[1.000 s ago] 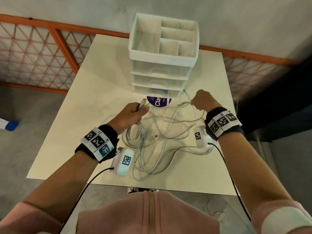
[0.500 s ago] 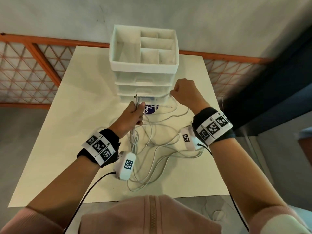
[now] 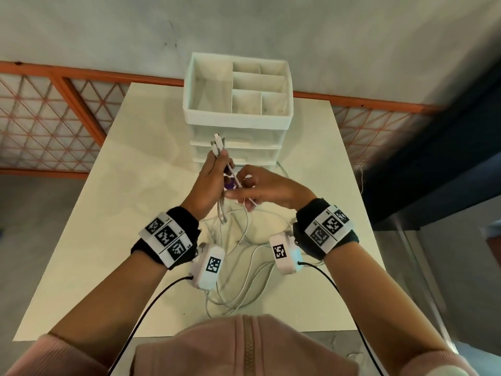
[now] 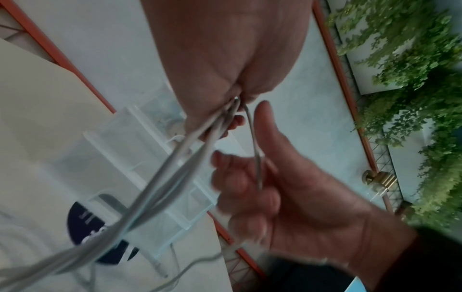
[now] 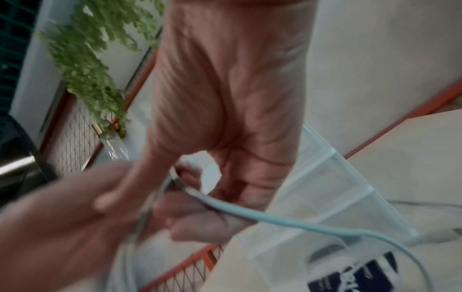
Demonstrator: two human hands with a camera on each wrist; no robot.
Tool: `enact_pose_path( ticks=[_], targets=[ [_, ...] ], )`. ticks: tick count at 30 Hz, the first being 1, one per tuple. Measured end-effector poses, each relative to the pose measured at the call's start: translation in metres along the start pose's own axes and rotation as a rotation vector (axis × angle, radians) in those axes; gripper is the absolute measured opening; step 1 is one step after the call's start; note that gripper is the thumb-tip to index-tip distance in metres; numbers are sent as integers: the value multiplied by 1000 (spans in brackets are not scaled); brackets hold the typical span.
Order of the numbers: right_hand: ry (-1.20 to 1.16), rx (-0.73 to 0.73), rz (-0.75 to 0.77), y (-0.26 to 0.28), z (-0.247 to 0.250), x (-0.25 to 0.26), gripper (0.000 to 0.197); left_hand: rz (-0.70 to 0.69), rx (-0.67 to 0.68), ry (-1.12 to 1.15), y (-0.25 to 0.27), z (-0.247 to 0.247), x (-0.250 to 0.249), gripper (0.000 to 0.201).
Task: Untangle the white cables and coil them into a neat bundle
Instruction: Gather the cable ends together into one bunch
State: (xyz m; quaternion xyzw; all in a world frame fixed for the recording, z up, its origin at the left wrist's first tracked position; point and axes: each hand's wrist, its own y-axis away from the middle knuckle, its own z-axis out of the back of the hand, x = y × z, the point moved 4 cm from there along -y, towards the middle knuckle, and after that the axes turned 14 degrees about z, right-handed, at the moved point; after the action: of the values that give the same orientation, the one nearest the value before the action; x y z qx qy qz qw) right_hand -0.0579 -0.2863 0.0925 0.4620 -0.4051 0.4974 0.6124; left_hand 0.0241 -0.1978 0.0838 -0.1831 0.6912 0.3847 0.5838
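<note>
Several white cables point(image 3: 244, 256) lie tangled on the cream table point(image 3: 113, 213) in front of me. My left hand point(image 3: 214, 172) is raised over the table and grips a bunch of cable ends, whose plugs point(image 3: 218, 145) stick up above the fingers. In the left wrist view the strands point(image 4: 180, 168) run down from that fist. My right hand point(image 3: 260, 188) sits just right of the left, its fingers curled round one cable point(image 3: 250, 203) that runs between the two hands. The right wrist view shows that cable point(image 5: 262, 215) leaving the fingers.
A white drawer organiser point(image 3: 238, 109) with open top compartments stands at the back middle of the table. A dark purple round label point(image 3: 230, 184) lies at its foot, partly hidden by my hands. An orange mesh fence point(image 3: 54, 118) runs behind the table.
My right hand has come in from the right to meet the left. The left hand has risen, with the plugs now upright in front of the drawers.
</note>
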Motion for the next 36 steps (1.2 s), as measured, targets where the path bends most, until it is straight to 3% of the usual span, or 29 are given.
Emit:
enact_pose_path(
  ticks=[3,5,7,10,15,20,23,26,29,34,36],
  targets=[
    [180,153,-47,-6,-10,-15,40,-65,117,174,4,3,-22,31],
    [280,186,-61,-8,-4,-30,33,-124,146,218,6,11,-37,34],
    [359,161,-61,-4,14,-48,29,-154,84,211,7,27,-48,37],
    [297,-7,-44,8,45,-58,24,-138,-58,100,6,50,-48,34],
    [219,-140,164,15,67,2,22,-151,-81,-364,9,52,-25,30],
    [279,-166,369,5,53,79,22,-155,85,-377,23,33,-30,25],
    [266,-227,466,5,49,99,27,-211,79,-345,32,33,-38,17],
    [262,-166,361,6,49,77,23,-322,-51,-289,33,49,-45,24],
    [386,-51,181,9,48,25,37,-408,-184,-290,37,66,-49,26],
    [524,40,-24,14,50,-54,38,-396,-399,-162,33,99,-45,23],
    [553,-22,-18,15,58,-66,30,-377,-490,-211,30,110,-42,24]
  ],
)
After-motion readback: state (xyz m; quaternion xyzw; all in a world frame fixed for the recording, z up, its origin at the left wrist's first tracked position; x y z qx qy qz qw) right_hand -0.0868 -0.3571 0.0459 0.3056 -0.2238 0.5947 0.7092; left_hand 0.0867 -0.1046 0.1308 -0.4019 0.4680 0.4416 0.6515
